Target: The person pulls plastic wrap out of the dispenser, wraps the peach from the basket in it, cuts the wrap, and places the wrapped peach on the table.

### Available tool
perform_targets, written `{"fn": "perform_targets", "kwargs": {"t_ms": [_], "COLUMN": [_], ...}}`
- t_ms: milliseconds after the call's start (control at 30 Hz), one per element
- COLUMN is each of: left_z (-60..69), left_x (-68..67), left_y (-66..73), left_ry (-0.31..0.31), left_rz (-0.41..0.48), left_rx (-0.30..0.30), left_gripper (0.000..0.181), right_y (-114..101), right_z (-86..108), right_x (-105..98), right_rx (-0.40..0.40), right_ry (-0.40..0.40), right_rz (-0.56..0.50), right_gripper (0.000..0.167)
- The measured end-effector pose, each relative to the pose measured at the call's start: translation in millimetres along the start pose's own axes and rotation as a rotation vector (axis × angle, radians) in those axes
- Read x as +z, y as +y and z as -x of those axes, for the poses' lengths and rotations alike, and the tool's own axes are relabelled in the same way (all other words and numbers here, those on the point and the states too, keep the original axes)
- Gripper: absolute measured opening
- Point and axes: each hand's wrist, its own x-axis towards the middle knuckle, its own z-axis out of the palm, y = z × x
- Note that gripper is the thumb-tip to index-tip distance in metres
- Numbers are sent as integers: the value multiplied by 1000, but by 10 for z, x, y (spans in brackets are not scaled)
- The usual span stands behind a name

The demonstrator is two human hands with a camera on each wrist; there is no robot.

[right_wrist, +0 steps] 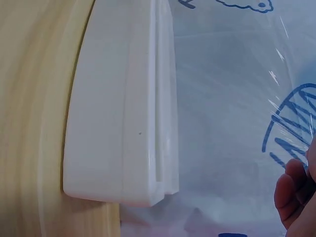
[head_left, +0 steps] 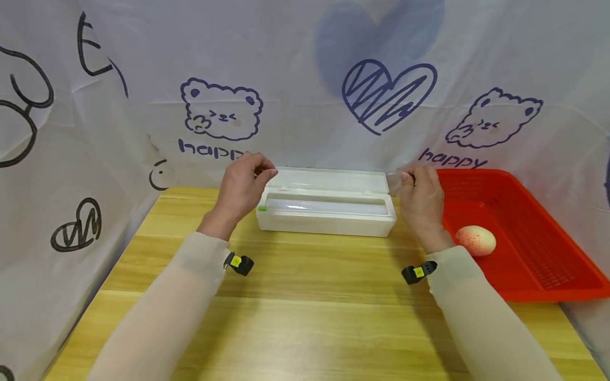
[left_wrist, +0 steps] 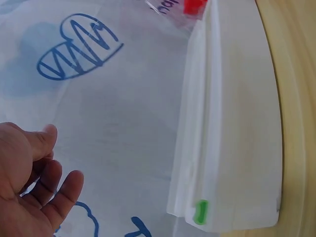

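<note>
A white cling film dispenser box [head_left: 326, 222] lies on the table with its lid [head_left: 333, 180] raised at the back. Inside its long slot shows a pale roll of film [head_left: 326, 207]. My right hand [head_left: 421, 198], beyond the box's right end, pinches clear cling film [head_left: 393, 182], whose glints show in the right wrist view. Over the box's left end, my left hand [head_left: 243, 182] has thumb and fingertips together, pinching the film's other side; the film is hardly visible there. A green tab [left_wrist: 201, 212] sits at the box's left end.
A red plastic basket [head_left: 529, 291] stands at the right of the wooden table [head_left: 305, 317]. In it lies a peach-like fruit [head_left: 476, 241]. A white cloth with drawings [head_left: 295, 79] hangs behind the table and along its left side.
</note>
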Motion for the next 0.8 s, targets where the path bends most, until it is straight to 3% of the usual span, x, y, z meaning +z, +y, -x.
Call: {"fn": "perform_targets", "kwargs": {"t_ms": [333, 567, 800], "left_z": [149, 189, 220], "left_x": [-135, -242, -360], "left_y": [194, 353, 464], "left_ry": [91, 176, 243], "left_rz": [60, 86, 133], "left_rx": [29, 87, 128], "left_gripper": [12, 12, 11], "right_y": [-69, -164, -272], "right_z": [14, -28, -44], "right_x": [-172, -347, -503], "right_rx": [-128, -217, -268], "right_ry": [145, 254, 313], "right_rz": [-53, -70, -138], "right_gripper": [32, 30, 28]}}
